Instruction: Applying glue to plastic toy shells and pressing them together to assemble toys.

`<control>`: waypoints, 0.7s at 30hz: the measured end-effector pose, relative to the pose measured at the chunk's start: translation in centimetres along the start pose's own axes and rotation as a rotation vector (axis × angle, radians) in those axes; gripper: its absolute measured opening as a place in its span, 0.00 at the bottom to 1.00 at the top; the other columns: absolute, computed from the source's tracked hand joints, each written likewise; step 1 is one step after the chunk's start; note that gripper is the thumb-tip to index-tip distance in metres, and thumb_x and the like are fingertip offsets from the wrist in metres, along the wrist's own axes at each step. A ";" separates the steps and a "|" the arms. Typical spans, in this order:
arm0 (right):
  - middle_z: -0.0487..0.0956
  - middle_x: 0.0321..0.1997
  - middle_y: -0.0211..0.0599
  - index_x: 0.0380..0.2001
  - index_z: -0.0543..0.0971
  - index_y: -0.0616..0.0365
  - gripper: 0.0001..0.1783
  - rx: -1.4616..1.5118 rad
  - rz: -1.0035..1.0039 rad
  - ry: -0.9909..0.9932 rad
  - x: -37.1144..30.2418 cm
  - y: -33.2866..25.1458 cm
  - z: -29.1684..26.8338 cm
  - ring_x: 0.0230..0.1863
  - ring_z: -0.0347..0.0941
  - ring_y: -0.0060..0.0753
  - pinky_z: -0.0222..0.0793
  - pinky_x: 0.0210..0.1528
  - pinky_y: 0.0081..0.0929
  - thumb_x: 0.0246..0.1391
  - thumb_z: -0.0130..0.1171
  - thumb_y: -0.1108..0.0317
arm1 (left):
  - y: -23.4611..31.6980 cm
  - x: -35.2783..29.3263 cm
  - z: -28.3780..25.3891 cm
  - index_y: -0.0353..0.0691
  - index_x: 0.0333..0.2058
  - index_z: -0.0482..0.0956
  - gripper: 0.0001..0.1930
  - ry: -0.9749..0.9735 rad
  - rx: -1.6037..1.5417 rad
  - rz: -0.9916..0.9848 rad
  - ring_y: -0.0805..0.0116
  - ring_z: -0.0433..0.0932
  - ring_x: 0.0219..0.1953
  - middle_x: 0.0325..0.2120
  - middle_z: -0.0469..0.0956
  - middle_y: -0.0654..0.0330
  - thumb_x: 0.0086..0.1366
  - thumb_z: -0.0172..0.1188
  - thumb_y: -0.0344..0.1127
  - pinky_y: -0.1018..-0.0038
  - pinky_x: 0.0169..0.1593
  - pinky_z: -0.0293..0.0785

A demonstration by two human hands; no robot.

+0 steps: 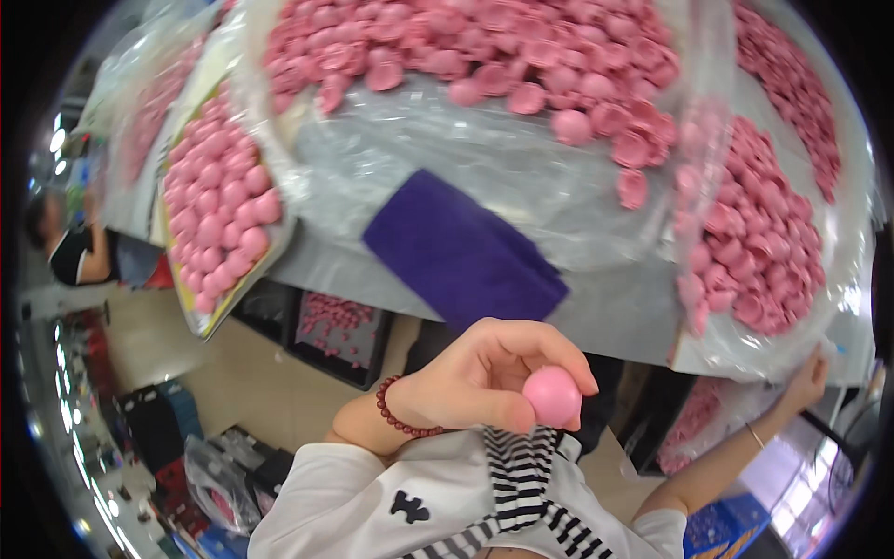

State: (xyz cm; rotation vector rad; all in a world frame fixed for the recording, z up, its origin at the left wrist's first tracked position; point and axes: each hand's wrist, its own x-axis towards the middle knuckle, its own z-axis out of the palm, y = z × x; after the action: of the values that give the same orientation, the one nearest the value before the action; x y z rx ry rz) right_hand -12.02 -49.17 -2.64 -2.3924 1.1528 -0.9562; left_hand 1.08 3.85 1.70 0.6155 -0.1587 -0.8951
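Observation:
My left hand (480,377) is raised in front of my chest, its thumb and fingers closed around a smooth pink ball (553,397). Off to the far right, my right hand (808,382) is at the edge of a clear plastic sheet (754,357), with its fingers curled. What those fingers hold is too small to make out. Past my left hand a folded purple cloth (463,247) lies on the plastic-covered table (326,270). A large heap of pink cup-shaped half shells (521,56) spreads along the table's far side.
An open box of pink balls (219,205) stands at the left, and more pink shells (764,242) are piled at the right. Below the table edge is a dark tray (349,368) with small pink pieces. Another person (79,247) is at the far left.

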 end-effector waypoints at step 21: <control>0.72 0.32 0.54 0.43 0.64 0.74 0.28 0.908 -0.263 0.069 -12.9 -18.2 0.5 0.30 0.66 0.39 0.61 0.30 0.26 0.52 0.46 0.55 | 18.1 0.8 -9.0 0.37 0.36 0.74 0.12 0.747 2.287 0.431 0.64 0.74 0.34 0.30 0.76 0.55 0.53 0.54 0.33 0.74 0.41 0.67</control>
State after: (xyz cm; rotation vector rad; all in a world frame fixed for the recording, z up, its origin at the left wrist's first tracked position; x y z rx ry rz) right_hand -7.15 -27.69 1.12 -1.7669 0.2761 -1.2889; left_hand 17.28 15.60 4.41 2.7944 -0.5921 0.4262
